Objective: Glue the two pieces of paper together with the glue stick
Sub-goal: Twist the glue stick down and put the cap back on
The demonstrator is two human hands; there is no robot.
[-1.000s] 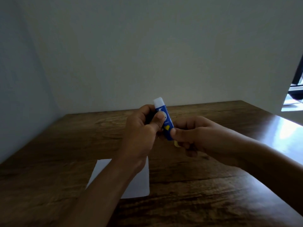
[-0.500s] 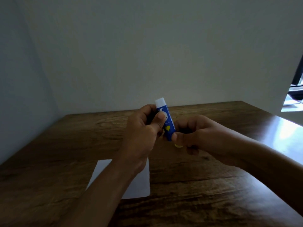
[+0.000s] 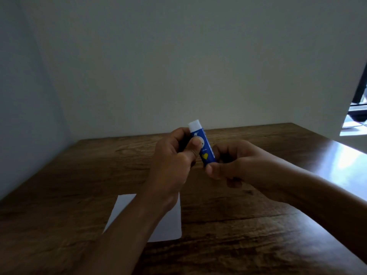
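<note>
Up above the worktop (image 3: pixel 258 235), both hands grip the glue stick (image 3: pixel 204 149). Left hand (image 3: pixel 172 159) clasps its upper barrel, right hand (image 3: pixel 234 163) its base. It's blue, white-tipped, tilted.

glue stick (image 3: pixel 204 147), yellow heart, lettering too blurred

Dim, underexposed scene. Daylight enters from right; bright glare on counter (image 3: pixel 345 161) right edge. Wall (image 3: pixel 178 66) grey, evenly shaded. Hands dark, soft-edged. Slight overall softness; wide-angle bending at frame edges.
</note>
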